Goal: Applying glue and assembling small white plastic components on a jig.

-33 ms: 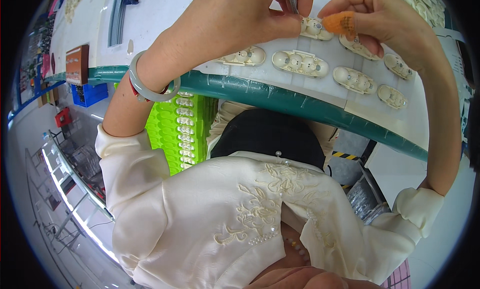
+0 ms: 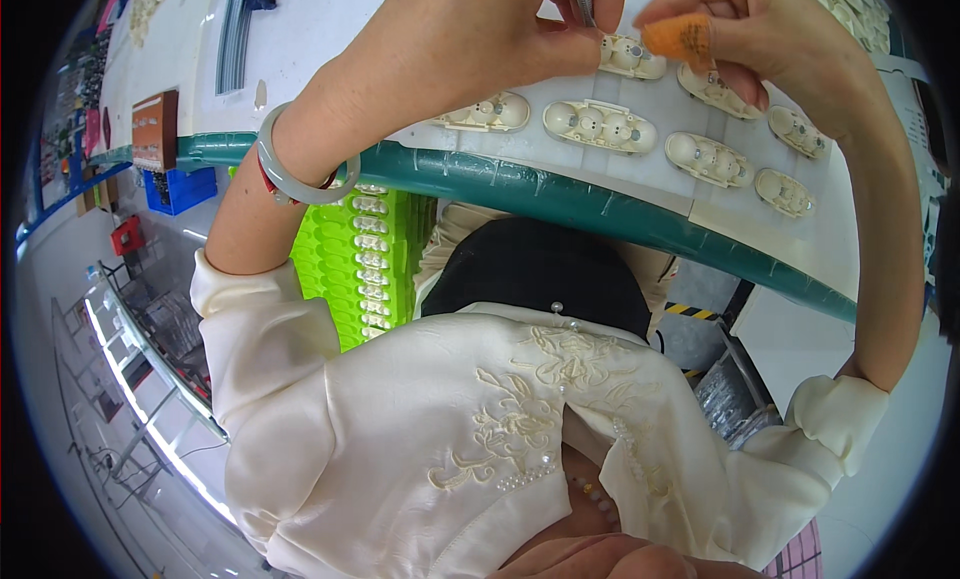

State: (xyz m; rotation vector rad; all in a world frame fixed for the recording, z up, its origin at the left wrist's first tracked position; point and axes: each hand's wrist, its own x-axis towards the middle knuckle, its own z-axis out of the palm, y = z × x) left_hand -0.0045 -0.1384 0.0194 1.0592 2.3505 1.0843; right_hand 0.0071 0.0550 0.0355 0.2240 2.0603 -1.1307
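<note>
My left hand (image 2: 470, 39), wrist in a pale bangle, grips metal tweezers (image 2: 583, 1) pointing down; the fingers partly hide the tip. Just below and right of it lies a small cream oval plastic part (image 2: 632, 57) with rounded domes, its left end behind my fingers. My right hand (image 2: 775, 44) hovers above and right of that part, fingers bent in a pinch, an orange cover (image 2: 680, 43) on one finger. What the pinch holds, if anything, is too small to see. Similar cream parts (image 2: 600, 127) lie around both hands, one partly under my right hand (image 2: 720, 91).
The white tabletop (image 2: 300, 69) has a green padded edge (image 2: 480, 174). Bright green trays (image 2: 340, 269) of cream parts stand below it. A brown box (image 2: 154, 129) sits at the left edge, grey strips (image 2: 233, 44) at the back left, a pile of cream pieces (image 2: 845, 9) at the far right.
My right hand has shifted slightly right, and its fingertips have drawn back a little from the cream part. My left hand with the tweezers has hardly moved.
</note>
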